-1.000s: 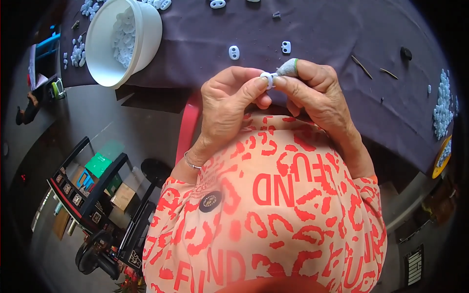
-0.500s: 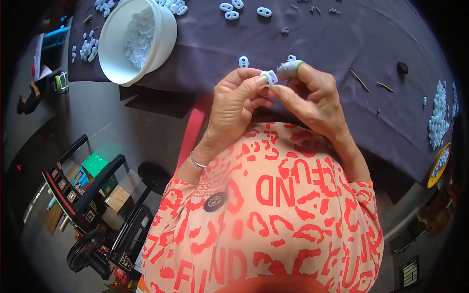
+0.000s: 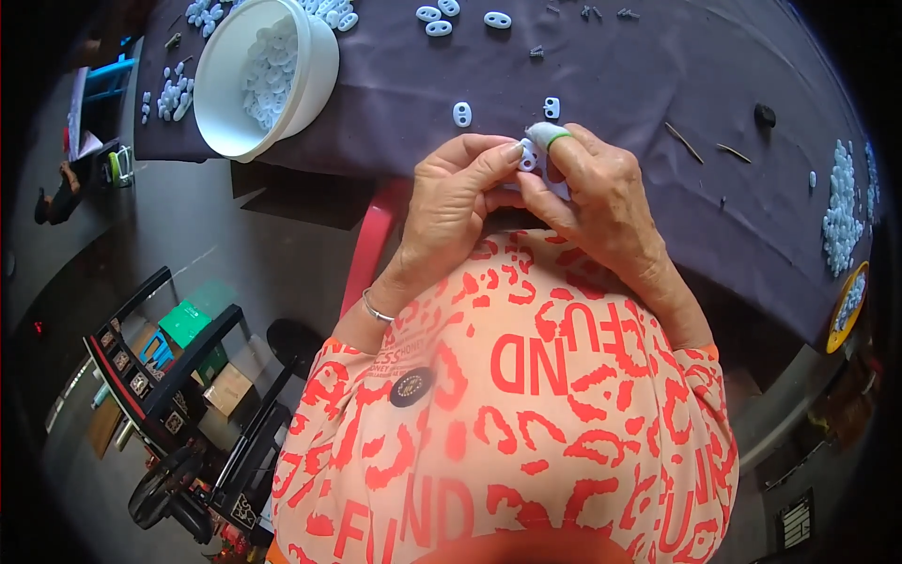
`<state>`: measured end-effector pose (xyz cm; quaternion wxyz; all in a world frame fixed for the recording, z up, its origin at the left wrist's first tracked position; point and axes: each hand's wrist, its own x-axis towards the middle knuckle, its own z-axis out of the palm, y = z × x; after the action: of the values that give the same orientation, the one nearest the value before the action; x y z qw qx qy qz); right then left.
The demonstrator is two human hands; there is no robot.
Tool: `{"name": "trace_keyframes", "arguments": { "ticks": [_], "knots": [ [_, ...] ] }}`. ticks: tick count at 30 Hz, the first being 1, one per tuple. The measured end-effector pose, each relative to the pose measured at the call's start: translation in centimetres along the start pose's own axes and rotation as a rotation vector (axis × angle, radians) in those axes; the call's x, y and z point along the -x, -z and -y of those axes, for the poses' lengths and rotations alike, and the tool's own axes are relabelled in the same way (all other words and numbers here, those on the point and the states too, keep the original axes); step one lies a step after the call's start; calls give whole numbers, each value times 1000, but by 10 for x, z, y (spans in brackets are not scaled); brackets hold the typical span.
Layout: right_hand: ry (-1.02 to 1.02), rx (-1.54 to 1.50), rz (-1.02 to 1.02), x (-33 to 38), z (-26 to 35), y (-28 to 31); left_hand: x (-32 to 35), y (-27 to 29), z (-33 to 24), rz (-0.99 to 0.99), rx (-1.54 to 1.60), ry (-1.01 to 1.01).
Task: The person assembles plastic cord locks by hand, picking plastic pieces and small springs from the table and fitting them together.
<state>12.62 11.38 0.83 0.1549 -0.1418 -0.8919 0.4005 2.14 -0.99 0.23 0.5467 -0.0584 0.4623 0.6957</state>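
Note:
My left hand (image 3: 451, 193) pinches a small white two-holed cord lock (image 3: 528, 158) between thumb and fingers, just over the near table edge. From the other side my right hand (image 3: 606, 188) closes on the same cord lock. Its index finger wears a white wrap (image 3: 548, 135) with a green band, and the thumb sits below the piece. Beyond the hands lie a white oval two-holed piece (image 3: 461, 115) and a squarer white piece with a dark hole (image 3: 552, 108). My fingers partly cover the held piece.
A white tub (image 3: 319, 80) of white parts stands at the left, with loose parts around it. Oval pieces (image 3: 439, 29) and tiny springs (image 3: 536, 53) lie farther back. Two thin sticks (image 3: 684, 142), a black lump (image 3: 765, 116), a pile of small white parts (image 3: 842, 211) and a yellow dish (image 3: 835, 338) are rightward.
The held cord lock has turned so that its holes now face up. My right hand has shifted, its wrapped finger now pressing against the piece, and the squarer piece behind shows more fully.

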Motion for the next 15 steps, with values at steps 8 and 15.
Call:
{"name": "trace_keyframes", "arguments": {
  "ticks": [8,15],
  "knots": [
    [-8,224,36,0,4,0,0,3,4,24,94,35],
    [43,178,24,1,-1,-7,2,-1,2,-53,50,34]
  ]
}}
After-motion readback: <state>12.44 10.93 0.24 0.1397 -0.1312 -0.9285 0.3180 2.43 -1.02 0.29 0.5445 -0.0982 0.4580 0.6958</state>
